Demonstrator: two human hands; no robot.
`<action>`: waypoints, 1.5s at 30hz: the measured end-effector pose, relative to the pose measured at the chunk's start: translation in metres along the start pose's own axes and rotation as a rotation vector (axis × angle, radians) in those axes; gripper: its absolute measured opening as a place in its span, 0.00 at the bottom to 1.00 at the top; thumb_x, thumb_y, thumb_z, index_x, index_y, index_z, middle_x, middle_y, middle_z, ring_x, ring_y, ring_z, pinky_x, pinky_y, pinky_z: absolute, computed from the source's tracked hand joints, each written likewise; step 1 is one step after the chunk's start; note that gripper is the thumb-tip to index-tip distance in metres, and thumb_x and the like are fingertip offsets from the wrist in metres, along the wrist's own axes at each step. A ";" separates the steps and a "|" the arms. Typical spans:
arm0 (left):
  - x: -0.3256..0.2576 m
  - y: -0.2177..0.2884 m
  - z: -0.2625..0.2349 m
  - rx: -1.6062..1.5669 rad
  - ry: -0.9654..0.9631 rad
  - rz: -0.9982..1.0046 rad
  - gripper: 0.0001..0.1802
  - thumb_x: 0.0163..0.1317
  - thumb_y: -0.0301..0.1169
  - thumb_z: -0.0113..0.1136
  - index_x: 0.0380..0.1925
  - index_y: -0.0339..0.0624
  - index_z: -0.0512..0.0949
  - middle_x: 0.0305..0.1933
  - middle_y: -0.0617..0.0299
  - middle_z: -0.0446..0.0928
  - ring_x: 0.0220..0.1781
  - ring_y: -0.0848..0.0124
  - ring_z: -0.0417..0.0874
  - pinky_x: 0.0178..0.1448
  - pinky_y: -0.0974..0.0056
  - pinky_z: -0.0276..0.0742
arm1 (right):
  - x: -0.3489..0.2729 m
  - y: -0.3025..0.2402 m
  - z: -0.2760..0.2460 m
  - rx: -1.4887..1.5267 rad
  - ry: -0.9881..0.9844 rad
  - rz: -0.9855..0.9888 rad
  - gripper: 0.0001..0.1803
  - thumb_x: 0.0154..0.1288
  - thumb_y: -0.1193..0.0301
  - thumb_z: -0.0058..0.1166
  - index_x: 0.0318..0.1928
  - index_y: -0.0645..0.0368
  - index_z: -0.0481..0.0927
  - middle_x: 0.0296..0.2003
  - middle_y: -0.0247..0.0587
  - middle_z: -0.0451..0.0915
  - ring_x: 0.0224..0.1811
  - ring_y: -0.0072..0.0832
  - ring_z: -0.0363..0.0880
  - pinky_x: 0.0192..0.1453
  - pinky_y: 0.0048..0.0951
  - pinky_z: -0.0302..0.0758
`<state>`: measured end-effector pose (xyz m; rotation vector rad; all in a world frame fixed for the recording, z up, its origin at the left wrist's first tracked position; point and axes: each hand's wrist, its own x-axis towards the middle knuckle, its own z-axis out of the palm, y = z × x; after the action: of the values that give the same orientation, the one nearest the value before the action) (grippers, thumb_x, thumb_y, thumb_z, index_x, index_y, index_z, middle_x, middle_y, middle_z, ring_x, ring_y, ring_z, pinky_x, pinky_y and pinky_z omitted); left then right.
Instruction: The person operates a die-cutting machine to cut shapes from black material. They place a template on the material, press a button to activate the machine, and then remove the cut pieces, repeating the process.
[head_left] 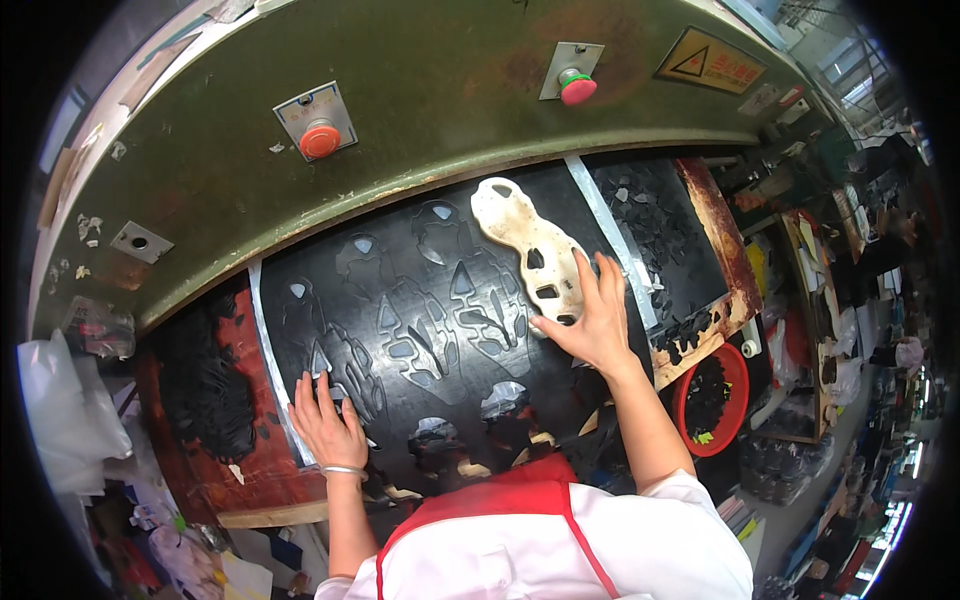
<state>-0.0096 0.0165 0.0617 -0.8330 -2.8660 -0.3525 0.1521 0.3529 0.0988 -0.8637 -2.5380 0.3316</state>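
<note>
A cream-coloured, sole-shaped cutting die (514, 222) with several openings lies on a black sheet (405, 285). My right hand (600, 325) grips the die's near end, thumb on the left side and fingers on the right. Outlines of cut shapes mark the sheet to the left of the die, some with pale material showing through. My left hand (332, 430) rests on the sheet's left part with its fingers stretched out, beside a cut outline (345, 365). It holds nothing. Ragged holes (505, 400) run along the sheet's near edge.
Behind the sheet rises a green machine beam (440, 110) with a red button (320, 140) and a pinkish-red button (577, 88). Black cut pieces (207, 385) are heaped on the reddish board at left. Black scraps (655, 230) lie at right, above a red basin (740, 400).
</note>
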 end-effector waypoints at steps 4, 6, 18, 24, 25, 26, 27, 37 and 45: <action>0.003 0.002 -0.003 -0.003 0.013 0.018 0.27 0.62 0.32 0.54 0.63 0.43 0.67 0.69 0.50 0.61 0.73 0.54 0.59 0.75 0.46 0.45 | 0.032 -0.006 0.021 0.061 0.053 0.001 0.31 0.51 0.61 0.67 0.54 0.63 0.77 0.49 0.56 0.74 0.52 0.49 0.71 0.54 0.44 0.73; 0.004 0.003 -0.003 -0.002 0.005 0.014 0.27 0.62 0.32 0.54 0.63 0.43 0.67 0.69 0.50 0.62 0.72 0.54 0.59 0.75 0.46 0.46 | 0.041 0.000 0.036 -0.002 0.059 -0.034 0.17 0.54 0.69 0.64 0.45 0.61 0.81 0.40 0.49 0.76 0.45 0.43 0.75 0.45 0.41 0.75; 0.001 0.002 0.000 -0.020 0.003 0.005 0.28 0.62 0.34 0.53 0.63 0.42 0.67 0.70 0.50 0.61 0.73 0.52 0.58 0.75 0.45 0.45 | -0.003 0.105 -0.035 -0.270 0.438 0.366 0.27 0.54 0.74 0.62 0.56 0.61 0.74 0.48 0.53 0.77 0.51 0.50 0.74 0.55 0.42 0.72; -0.001 0.002 0.001 -0.019 0.004 0.032 0.28 0.63 0.32 0.52 0.64 0.42 0.66 0.70 0.50 0.61 0.73 0.52 0.58 0.75 0.44 0.45 | -0.007 0.086 0.023 0.082 0.238 0.047 0.13 0.55 0.70 0.63 0.42 0.62 0.83 0.49 0.50 0.79 0.53 0.46 0.76 0.59 0.41 0.73; -0.001 0.001 0.001 -0.019 0.006 0.038 0.28 0.64 0.32 0.51 0.64 0.42 0.66 0.70 0.49 0.61 0.73 0.52 0.58 0.75 0.44 0.45 | -0.006 0.092 0.027 0.123 0.276 0.139 0.11 0.56 0.70 0.63 0.39 0.62 0.84 0.48 0.50 0.80 0.53 0.46 0.76 0.59 0.42 0.73; -0.001 0.001 0.001 -0.017 0.014 0.043 0.28 0.64 0.32 0.51 0.64 0.42 0.66 0.70 0.49 0.61 0.73 0.52 0.58 0.75 0.44 0.45 | -0.008 0.103 0.022 0.070 0.270 0.209 0.09 0.57 0.71 0.61 0.37 0.61 0.85 0.47 0.49 0.81 0.55 0.47 0.74 0.58 0.42 0.73; -0.001 0.001 0.000 -0.004 0.018 0.051 0.27 0.65 0.32 0.51 0.64 0.41 0.66 0.70 0.48 0.62 0.72 0.51 0.59 0.74 0.46 0.48 | -0.017 0.111 0.015 -0.154 0.249 0.269 0.07 0.56 0.73 0.59 0.36 0.61 0.85 0.47 0.48 0.81 0.57 0.49 0.72 0.60 0.43 0.72; -0.001 -0.001 0.003 -0.005 0.018 0.056 0.27 0.64 0.34 0.51 0.64 0.41 0.66 0.70 0.48 0.61 0.73 0.51 0.58 0.75 0.44 0.45 | -0.046 0.022 0.008 0.031 0.023 -0.045 0.50 0.34 0.57 0.76 0.61 0.62 0.70 0.56 0.59 0.71 0.63 0.57 0.64 0.69 0.48 0.62; 0.001 0.002 0.000 0.002 0.013 0.044 0.27 0.62 0.32 0.53 0.63 0.41 0.67 0.69 0.49 0.61 0.73 0.52 0.58 0.75 0.44 0.45 | -0.024 0.048 0.004 0.490 0.186 0.193 0.50 0.33 0.71 0.78 0.62 0.64 0.68 0.55 0.53 0.74 0.56 0.45 0.75 0.60 0.35 0.74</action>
<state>-0.0090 0.0187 0.0619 -0.8884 -2.8303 -0.3486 0.1925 0.3750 0.0705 -0.8918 -2.0708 0.8494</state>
